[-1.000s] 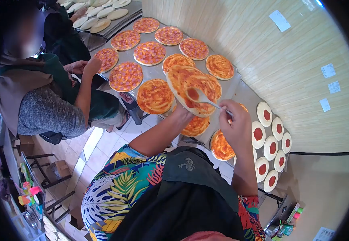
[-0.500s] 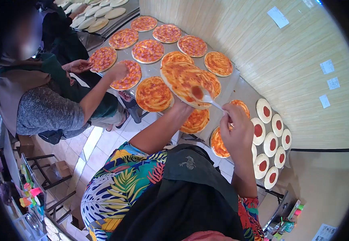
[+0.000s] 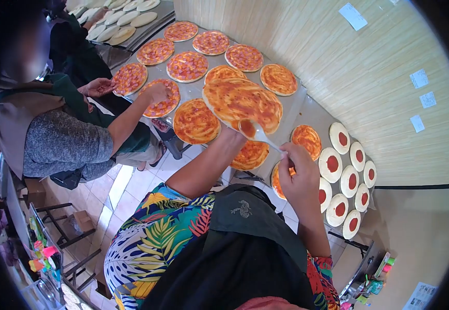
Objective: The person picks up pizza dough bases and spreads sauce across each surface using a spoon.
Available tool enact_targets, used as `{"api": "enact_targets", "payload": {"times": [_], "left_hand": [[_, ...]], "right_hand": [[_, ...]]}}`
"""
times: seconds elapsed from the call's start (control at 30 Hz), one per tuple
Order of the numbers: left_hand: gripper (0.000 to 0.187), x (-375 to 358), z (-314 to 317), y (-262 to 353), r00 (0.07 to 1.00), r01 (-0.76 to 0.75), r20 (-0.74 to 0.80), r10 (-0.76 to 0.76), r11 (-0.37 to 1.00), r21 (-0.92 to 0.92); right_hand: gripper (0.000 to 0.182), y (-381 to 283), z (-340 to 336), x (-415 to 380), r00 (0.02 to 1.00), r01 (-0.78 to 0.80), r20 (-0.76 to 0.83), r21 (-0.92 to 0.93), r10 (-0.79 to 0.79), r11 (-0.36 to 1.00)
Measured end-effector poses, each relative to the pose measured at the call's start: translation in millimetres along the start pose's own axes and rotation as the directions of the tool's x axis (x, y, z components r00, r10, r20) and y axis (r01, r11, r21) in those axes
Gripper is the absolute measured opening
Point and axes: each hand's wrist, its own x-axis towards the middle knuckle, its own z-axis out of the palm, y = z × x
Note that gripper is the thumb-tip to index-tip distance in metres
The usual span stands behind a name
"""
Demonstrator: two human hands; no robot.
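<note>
A pizza base spread with red sauce is held up over the table on my left hand, whose fingers are mostly hidden beneath it. My right hand pinches the handle of a white spoon. Sauce colours the spoon's bowl, which overlaps the near edge of the held base. Sauced bases lie around it: one to the left, one at the back right and one just below. Another sauced base lies close to my right hand.
On the right of the metal table lie several pale bases with a red sauce spot each. Pizzas topped with diced pieces fill the far left. A co-worker's hand is over one of them. A panelled wall borders the table.
The spoon has moved down and left from the base's surface to its near edge, my right hand with it. The held base has shifted slightly left. The co-worker's hand has moved a little.
</note>
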Motion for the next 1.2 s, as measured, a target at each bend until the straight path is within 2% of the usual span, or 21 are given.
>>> {"api": "enact_targets", "payload": {"times": [0.1, 0.17, 0.23, 0.3, 0.37, 0.5, 0.57, 0.7, 0.77, 0.8, 0.93, 1.0, 1.1, 1.13, 1.2], "left_hand": [[0.047, 0.1, 0.5, 3.2, 0.991, 0.081, 0.103, -0.083, 0.997, 0.021], [0.047, 0.3, 3.7, 3.9, 0.985, 0.104, 0.133, -0.108, 0.994, 0.033], [0.046, -0.1, 5.3, 3.9, 0.977, 0.129, 0.164, -0.135, 0.991, 0.046], [0.046, -0.3, 2.1, 3.4, 0.983, 0.119, 0.133, -0.124, 0.992, 0.047], [0.045, 0.6, 1.9, 4.2, 0.981, 0.129, 0.136, -0.135, 0.990, 0.050], [0.043, -0.3, 4.7, 4.2, 0.979, 0.148, 0.137, -0.153, 0.988, 0.048], [0.042, -0.4, 3.9, 3.9, 0.980, 0.146, 0.124, -0.154, 0.987, 0.070], [0.043, 1.2, 2.4, 4.4, 0.981, 0.138, 0.131, -0.147, 0.988, 0.076], [0.044, 2.2, -2.7, 3.1, 0.985, 0.109, 0.127, -0.119, 0.991, 0.082], [0.045, 2.8, -5.6, 2.7, 0.989, 0.081, 0.119, -0.091, 0.993, 0.084], [0.054, 3.2, -1.9, 10.1, 0.958, 0.227, 0.179, -0.223, 0.974, -0.001], [0.055, 3.7, -4.9, 10.8, 0.947, 0.233, 0.228, -0.226, 0.972, -0.006], [0.057, 5.7, 1.2, 17.1, 0.934, 0.228, 0.282, -0.219, 0.974, 0.002], [0.057, 5.1, 4.1, 19.3, 0.936, 0.220, 0.281, -0.213, 0.975, 0.006], [0.057, 0.2, 9.5, 20.9, 0.940, 0.206, 0.276, -0.200, 0.979, 0.007]], "right_hand": [[0.016, 19.0, 3.0, -5.4, 0.999, 0.019, -0.029, 0.012, -0.019, 1.000], [0.015, 29.7, 0.5, -5.0, 0.983, -0.183, -0.014, 0.040, 0.184, 0.982], [0.014, 24.7, 1.8, -6.7, 0.980, -0.195, -0.017, 0.054, 0.196, 0.979], [0.013, 15.9, 2.8, -9.4, 0.978, -0.207, -0.023, 0.068, 0.209, 0.976], [0.013, 7.2, 2.6, -11.8, 0.991, -0.130, 0.042, 0.119, 0.126, 0.984], [0.012, 37.3, 5.6, -16.0, 0.983, -0.183, -0.007, 0.101, 0.185, 0.978], [0.013, 49.0, 6.6, -10.0, 0.937, -0.349, 0.047, 0.166, 0.346, 0.922], [0.013, 34.5, 12.3, -15.4, 0.956, -0.289, 0.009, 0.195, 0.293, 0.937], [0.014, 32.3, 13.4, -20.3, 0.993, -0.113, -0.001, 0.184, 0.115, 0.976], [0.014, 37.7, 12.8, -19.4, 0.994, -0.110, -0.004, 0.185, 0.113, 0.976], [0.013, 69.7, 9.0, -2.4, 0.978, -0.193, -0.050, 0.173, 0.204, 0.966], [0.012, 69.6, 8.0, 4.4, 0.972, -0.208, -0.069, 0.197, 0.225, 0.958], [0.012, 53.1, -1.0, 5.3, 0.994, -0.104, 0.052, 0.189, 0.096, 0.976], [0.012, 56.7, -2.6, 11.0, 0.995, -0.092, 0.046, 0.191, 0.085, 0.977], [0.013, 73.2, -10.6, 19.9, 0.997, 0.070, -0.046, 0.153, -0.063, 0.986]]}}
